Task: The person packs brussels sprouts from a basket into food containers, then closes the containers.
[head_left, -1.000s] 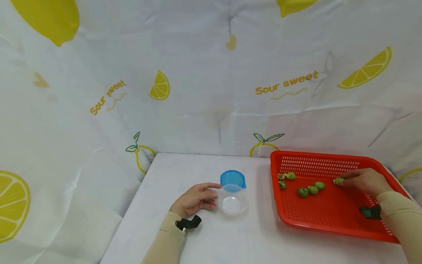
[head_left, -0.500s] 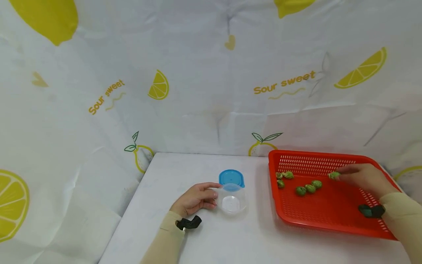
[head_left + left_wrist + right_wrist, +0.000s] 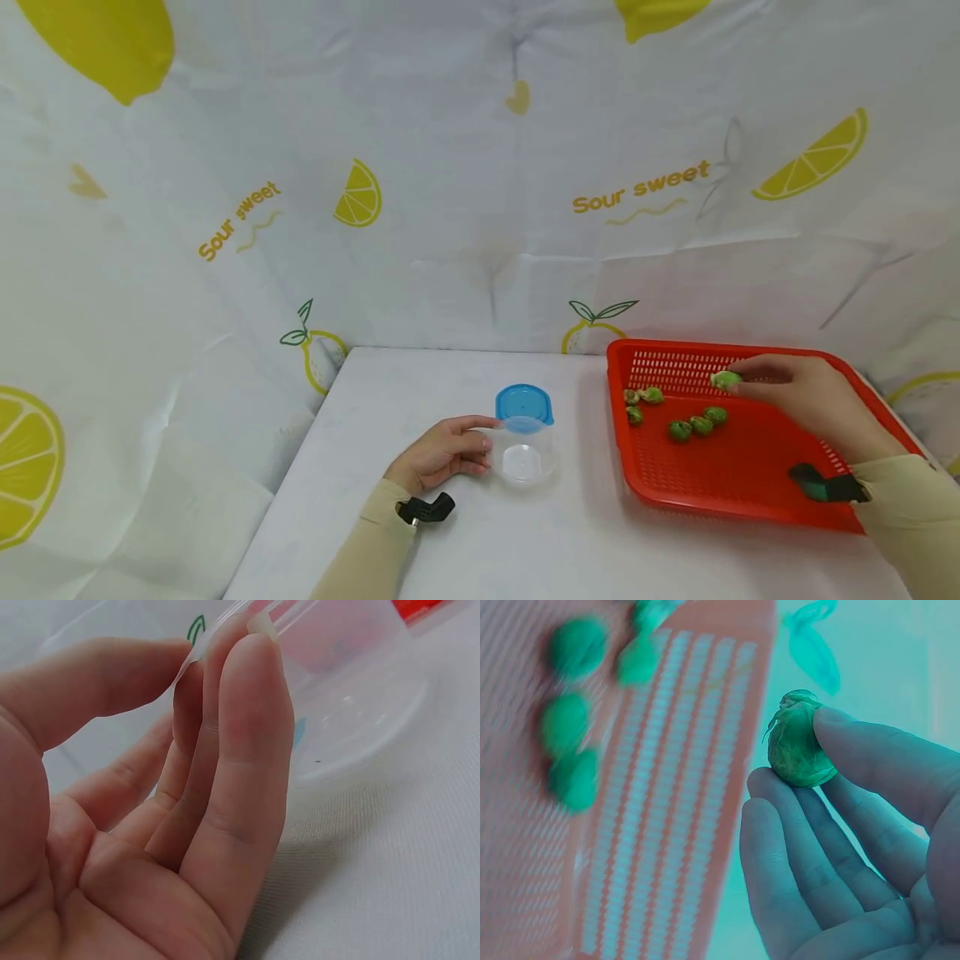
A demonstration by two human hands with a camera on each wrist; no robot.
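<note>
My right hand (image 3: 806, 400) holds a Brussels sprout (image 3: 724, 380) over the back part of a red plastic basket (image 3: 712, 507). In the right wrist view, the thumb and fingertips pinch this green, leafy sprout (image 3: 799, 746). At the table's middle, my left hand (image 3: 447, 454) grips the rim of a small clear plastic container (image 3: 523, 461), thumb on one side and fingers on the other. The left wrist view shows the clear wall (image 3: 360, 697) of that container tilted in the picture. Three sprouts (image 3: 701, 426) lie mid-basket, and three more (image 3: 652, 395) sit in its back left corner.
Just behind the container lies a round blue lid (image 3: 522, 400) with a small tab. The basket has slotted walls and stands on the right side of the white table (image 3: 450, 550). A white lemon-printed sheet (image 3: 450, 275) hangs behind the table.
My right hand has lifted the sprout from the basket floor and carried it up and to the left. The left hand stays at the container. The head view has shifted slightly.
</note>
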